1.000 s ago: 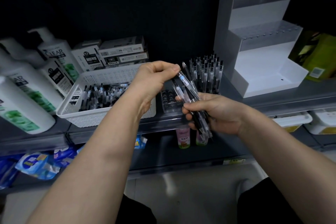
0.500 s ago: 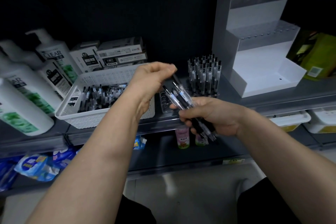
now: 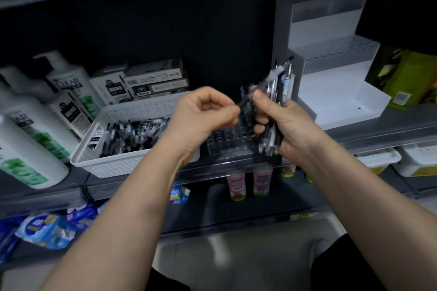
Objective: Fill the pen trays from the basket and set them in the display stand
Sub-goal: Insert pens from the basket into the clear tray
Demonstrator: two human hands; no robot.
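Note:
My right hand [image 3: 290, 125] grips a bundle of clear black-tipped pens [image 3: 281, 87], held nearly upright in front of the shelf. My left hand [image 3: 205, 111] is beside it, fingertips pinched on one dark pen [image 3: 243, 104] at the bundle's left side; motion blur hides the exact grip. Below both hands lies a clear pen tray [image 3: 224, 143] with empty holes. A white perforated basket [image 3: 142, 107] to the left holds several loose pens [image 3: 132, 134]. The white stepped display stand [image 3: 340, 101] sits on the shelf to the right, with no trays in it.
White shampoo bottles [image 3: 35, 130] crowd the shelf's left end. Pen boxes [image 3: 151, 82] are stacked behind the basket. A green package [image 3: 411, 78] stands right of the stand. Small pink bottles [image 3: 236, 186] and blue packets [image 3: 47, 229] fill the lower shelves.
My right hand has swung the bundle from slanting down-right to nearly upright and lifted it a little. My left hand stayed at the bundle's left side, and the view shifted slightly.

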